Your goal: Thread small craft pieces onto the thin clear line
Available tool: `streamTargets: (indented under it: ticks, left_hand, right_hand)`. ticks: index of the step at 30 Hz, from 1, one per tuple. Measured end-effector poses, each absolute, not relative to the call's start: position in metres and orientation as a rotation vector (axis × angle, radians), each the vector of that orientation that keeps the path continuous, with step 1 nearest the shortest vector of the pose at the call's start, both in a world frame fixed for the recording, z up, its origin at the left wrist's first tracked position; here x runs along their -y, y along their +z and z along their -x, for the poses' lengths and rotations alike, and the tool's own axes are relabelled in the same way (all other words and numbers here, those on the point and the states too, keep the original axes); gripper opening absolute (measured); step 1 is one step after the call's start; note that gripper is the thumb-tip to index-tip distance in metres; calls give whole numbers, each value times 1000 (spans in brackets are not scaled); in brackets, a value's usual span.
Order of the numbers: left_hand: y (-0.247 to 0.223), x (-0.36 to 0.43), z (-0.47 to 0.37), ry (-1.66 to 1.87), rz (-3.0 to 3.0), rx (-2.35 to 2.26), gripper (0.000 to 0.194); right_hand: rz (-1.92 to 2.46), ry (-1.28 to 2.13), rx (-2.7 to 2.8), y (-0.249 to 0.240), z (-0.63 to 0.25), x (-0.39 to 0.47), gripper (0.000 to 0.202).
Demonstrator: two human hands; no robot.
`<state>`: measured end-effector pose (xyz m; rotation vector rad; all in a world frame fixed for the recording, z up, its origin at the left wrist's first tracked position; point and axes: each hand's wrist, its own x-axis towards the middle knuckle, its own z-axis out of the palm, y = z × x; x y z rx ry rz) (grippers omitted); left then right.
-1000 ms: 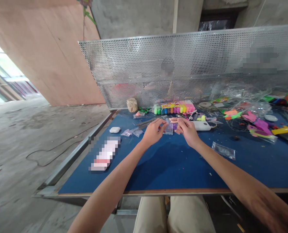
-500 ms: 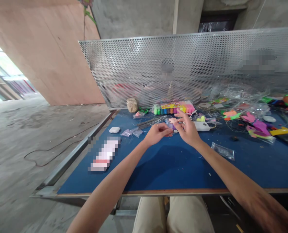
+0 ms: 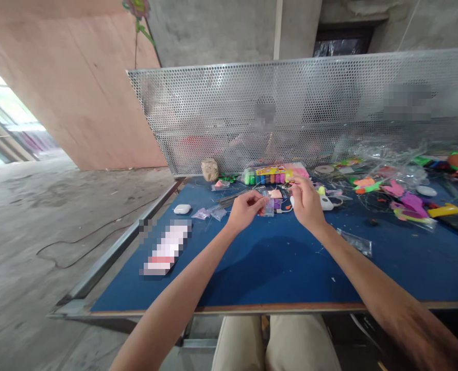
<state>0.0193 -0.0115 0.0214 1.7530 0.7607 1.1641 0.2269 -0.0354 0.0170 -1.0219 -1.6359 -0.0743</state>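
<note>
My left hand [image 3: 247, 210] is closed, with thumb and fingertips pinching the edge of a small clear plastic bag [image 3: 268, 206]. Just behind the bag lies a peach-coloured piece [image 3: 275, 194], and a small purple item [image 3: 277, 204] shows beside it. To the right, my right hand [image 3: 306, 202] is raised above the table, its fingers loosely bent and apart, with nothing visible in them. A white device [image 3: 326, 203] with a cable is partly hidden behind that hand.
A pack of coloured clay [image 3: 271, 174] stands by the perforated metal panel [image 3: 221, 113]. On the left of the blue table [image 3: 252, 278] are a white earbud case [image 3: 182, 208] and small bags [image 3: 201, 213]. Colourful foam shapes [image 3: 412, 203] and a yellow-handled tool [image 3: 444, 209] lie right.
My right hand has moved right, away from my left hand and the peach-coloured piece. The clear bag at my left fingertips now shows more plainly. My left hand has shifted slightly left.
</note>
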Motion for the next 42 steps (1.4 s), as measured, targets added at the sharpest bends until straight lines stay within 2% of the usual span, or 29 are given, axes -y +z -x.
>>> streamTargets:
  ticks: [2,5,10,14,19,23,28,34,42]
  left_hand:
    - [22,13,-22,1156,-1617,-688,33]
    - [22,15,-25,1115,-1462,-572,33]
    - [19,12,-24,1135,-1272,-434,30]
    - [16,12,-26,1184,-1185,-420,29]
    - [12,21,-37,1151,-1129,-402,30]
    - [13,28,-38,1131,-1279,-428,27]
    - [21,25,-23,930,-1347,-265,58]
    - [15,16,-24,1079,-1298,-512,42]
    - [13,18,-28,1337,-1354,-639,33]
  right_hand:
    - [898,-7,1697,15,-225,36,27]
    - [757,148,1788,10,-219,37,40]
    - [870,377,1717,0,-215,30,36]
    - [863,540,1544,-3,-216,25,43]
    - [859,501,1706,3,-216,32,23]
    - [853,524,1503,7,-218,36,19]
    - [894,385,1465,13,-233,28,24]
    - [981,435,1553,12,-233,30,25]
    - [916,611,1522,15,-217,40,28]
